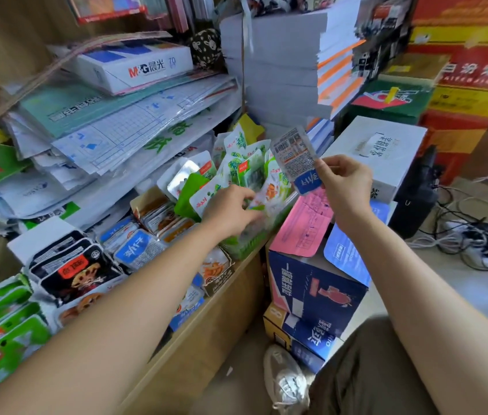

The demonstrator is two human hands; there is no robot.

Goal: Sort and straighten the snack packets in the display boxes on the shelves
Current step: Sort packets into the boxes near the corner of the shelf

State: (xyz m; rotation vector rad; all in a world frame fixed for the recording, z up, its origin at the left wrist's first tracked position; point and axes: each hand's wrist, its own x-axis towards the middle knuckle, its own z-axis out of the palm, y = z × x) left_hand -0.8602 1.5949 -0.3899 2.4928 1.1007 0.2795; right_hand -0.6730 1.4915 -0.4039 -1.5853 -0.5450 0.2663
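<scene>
Right hand (344, 181), raised at about two o'clock of the frame's centre, is closed in a pinch on a blue-and-white packet (295, 158), which is held upright with its printed back shown. The left hand (230, 205) is sunk among the green-and-white packets (236, 163) heaped in a green basket (254, 241). Its fingers are curled, but through the blur it cannot be told whether a packet is gripped.

The sorting step is judged to be in hand: a stray appears to have been lifted out of the green heap. A display box of like blue packets (135, 250) lies at eight o'clock of the left hand, so the held packet would probably have to be carried across the left forearm and slotted in upright. The heap itself is not yet straightened.

All this is borne on a wooden shelf (206, 310), with black packets (72, 271) at nine o'clock. Loose papers (117, 130) and a tall paper stack (272, 70) are piled behind. Blue cartons (311, 289) are stacked at five o'clock, red cartons (470, 70) at one o'clock, and cables (476, 235) are tangled on the floor at three.
</scene>
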